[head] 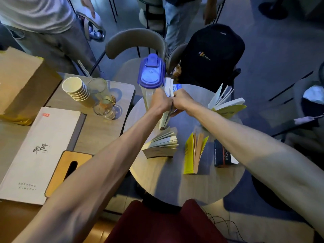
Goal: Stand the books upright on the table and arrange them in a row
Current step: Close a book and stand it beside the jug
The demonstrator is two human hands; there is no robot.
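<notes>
Both hands close on one white book (166, 109) near the far edge of the round table (157, 174): the left hand (160, 102) clamps it from the left side, the right hand (183, 101) from the right, knuckles nearly touching above it. The book stands on its lower edge between the two palms, its top rising beyond the fingers and its bottom corner resting on the tabletop just below the wrists. It stands right beside a tall clear jug with a blue lid (151, 72), which is just to its left. Four other books stand around the table, each apart from the held one. A book with fanned pages (162, 146) stands open nearer the person, below the left wrist. Just to its right stands a yellow book (192, 155), also spread open. Farther right, under the right forearm, a dark book (223, 155) stands with its spine showing. At the far right edge, a yellow-covered book (228, 105) stands open with its pages splayed. On the neighbouring table to the left are a stack of paper cups (77, 90) and two glasses (103, 102).
</notes>
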